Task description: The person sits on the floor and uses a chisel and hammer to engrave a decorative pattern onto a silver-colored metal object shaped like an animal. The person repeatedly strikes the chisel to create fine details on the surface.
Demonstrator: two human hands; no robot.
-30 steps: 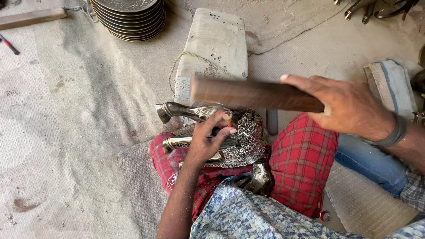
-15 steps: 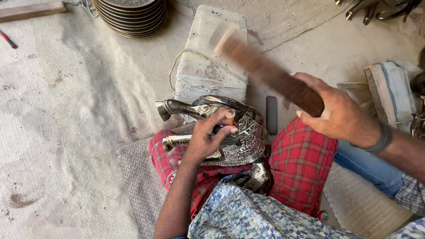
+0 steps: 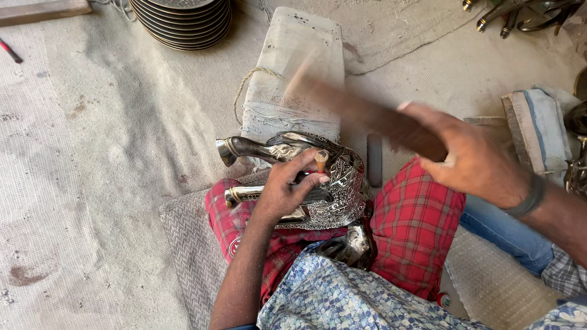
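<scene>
Head view: a seated person works an ornate metal figure across a red-checked lap, on a dusty cloth-covered floor.
Far left, nine to eleven o'clock: bare grey cloth [image 3: 92,183], a plank end [image 3: 43,9] at the top edge and a red-handled tool [image 3: 11,51] just below it.
Stack at twelve o'clock: dark metal plates [image 3: 182,21], nested, well apart from the work.
Block: a pale wrapped block [image 3: 293,79] lies just beyond the figure, with a loop of cord at its left side.
Workpiece: the metal figure [image 3: 333,189], its spout-like neck pointing to nine o'clock, rests at picture centre on the red-checked cloth [image 3: 416,226]; fine chased pattern covers the flank that shows.
Left hand: the left hand [image 3: 287,189] is closed around a small punch [image 3: 320,160], tip down on the figure's patterned back, palm braced on the metal.
Right hand: the right hand [image 3: 471,156], at three o'clock, is clenched on a wooden mallet [image 3: 361,113] that angles toward eleven o'clock, blurred by motion.
Progress: much of the visible surface already carries pattern, so the chasing looks well advanced; the smooth neck and the hidden side cannot be judged.
Change: a second earlier the mallet lay level above the figure; it has since swung up and left, while the left hand and punch have kept their place.
Right edge: a blue-edged folded pad [image 3: 538,128] and brass pieces [image 3: 520,12] near one o'clock.
</scene>
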